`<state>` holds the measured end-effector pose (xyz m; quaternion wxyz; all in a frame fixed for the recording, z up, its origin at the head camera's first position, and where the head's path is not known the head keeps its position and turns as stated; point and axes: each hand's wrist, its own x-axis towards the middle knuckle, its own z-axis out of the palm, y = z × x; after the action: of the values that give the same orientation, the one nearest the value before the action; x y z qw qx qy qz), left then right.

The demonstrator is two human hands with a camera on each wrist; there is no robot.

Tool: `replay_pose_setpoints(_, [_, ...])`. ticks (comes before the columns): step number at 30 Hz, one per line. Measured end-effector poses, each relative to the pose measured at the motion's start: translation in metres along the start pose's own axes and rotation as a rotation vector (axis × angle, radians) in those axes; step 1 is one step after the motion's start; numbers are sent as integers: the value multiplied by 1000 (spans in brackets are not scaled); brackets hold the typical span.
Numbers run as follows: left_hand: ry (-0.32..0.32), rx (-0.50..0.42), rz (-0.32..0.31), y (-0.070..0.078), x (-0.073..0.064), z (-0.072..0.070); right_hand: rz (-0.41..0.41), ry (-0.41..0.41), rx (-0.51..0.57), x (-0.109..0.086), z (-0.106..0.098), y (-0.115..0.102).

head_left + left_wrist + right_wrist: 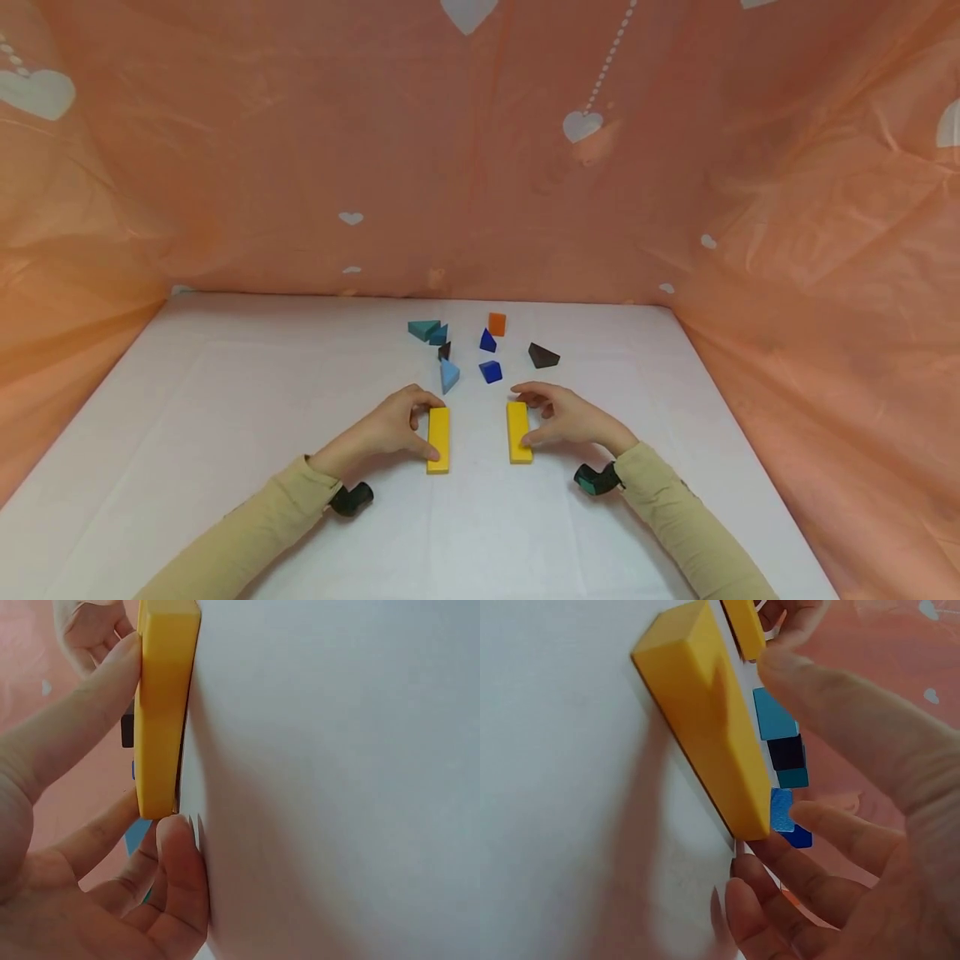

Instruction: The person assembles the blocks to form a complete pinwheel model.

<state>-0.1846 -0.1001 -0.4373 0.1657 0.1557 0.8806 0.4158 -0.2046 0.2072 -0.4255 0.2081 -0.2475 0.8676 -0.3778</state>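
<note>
The L hand (390,427) pinches the L yellow block (439,440) end to end: thumb near us, bent fingers at the far end, spread abt as wide as the block is long. The R hand (572,419) bends round the R yellow block (517,429), spread approx. the same, fingers by the far end, thumb over the near part; can't tell if that thumb presses. Both blocks are long & bright yellow, w/ flat, smooth sides & neat edges. They lie flat on the white table (480,533), side by side w/ a gap btwn, R one a bit slanted. Just past them sit small blocks, incl. a light blue block (448,377), a dark brown block (543,357) & an orange block (497,324).
</note>
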Motion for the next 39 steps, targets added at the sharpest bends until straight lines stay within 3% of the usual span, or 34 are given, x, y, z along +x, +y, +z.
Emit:
replay_pose_setpoints(8, [41, 17, 12, 2, -5, 3, -70, -16, -101, 0, 4, -1])
replay_pose_setpoints(13, [57, 4, 3, 2, -7, 6, -87, -15, -110, -1, 7, -2])
replay_pose_setpoints(22, [69, -69, 15, 1, -11, 8, -55, -18, -115, 1, 7, -6])
replay_pose_setpoints(32, [76, -133, 29, 1, -14, 10, 45, -70, -175, 4, 6, -8])
replay_pose_setpoints(39, [75, -215, 4, -1, -14, 11, 45, -60, -131, 2, 7, -7])
